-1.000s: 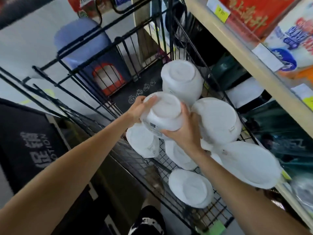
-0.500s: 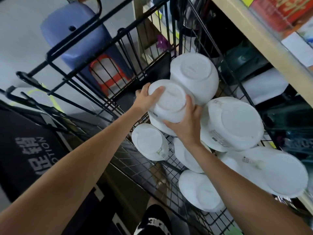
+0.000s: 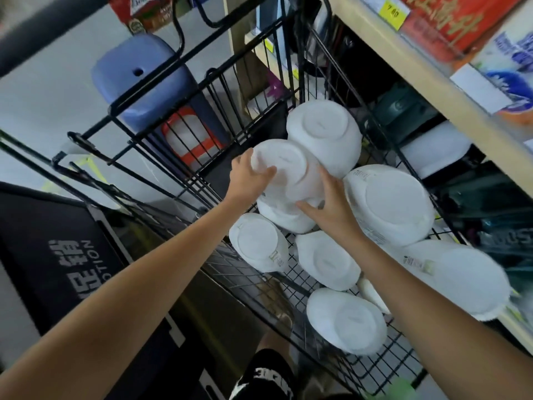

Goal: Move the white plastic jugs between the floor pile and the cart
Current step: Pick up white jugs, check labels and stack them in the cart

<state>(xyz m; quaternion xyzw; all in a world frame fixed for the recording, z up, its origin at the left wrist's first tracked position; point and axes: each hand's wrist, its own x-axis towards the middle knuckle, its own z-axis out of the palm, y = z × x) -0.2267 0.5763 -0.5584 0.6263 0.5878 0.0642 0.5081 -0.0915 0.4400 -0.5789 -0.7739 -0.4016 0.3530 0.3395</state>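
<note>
A black wire cart (image 3: 178, 145) holds several white plastic jugs, all lying with their flat bottoms toward me. Both my hands grip one white jug (image 3: 284, 171) near the cart's far left: my left hand (image 3: 248, 180) wraps its left edge, my right hand (image 3: 328, 209) presses its lower right side. It rests against another jug (image 3: 326, 134) behind it and one beneath. Larger jugs (image 3: 389, 203) (image 3: 458, 278) lie to the right, smaller ones (image 3: 256, 241) (image 3: 328, 259) (image 3: 346, 321) lie on the cart floor nearer me. No floor pile is in view.
A wooden shelf (image 3: 432, 90) with boxed goods and price tags runs along the right, close to the cart. A blue plastic stool (image 3: 144, 82) stands beyond the cart's far wall. A black sign board (image 3: 66, 269) is at lower left.
The jug in my hands has moved a little left and down, settling against the jugs in the cart. My view has shifted closer and to the right.
</note>
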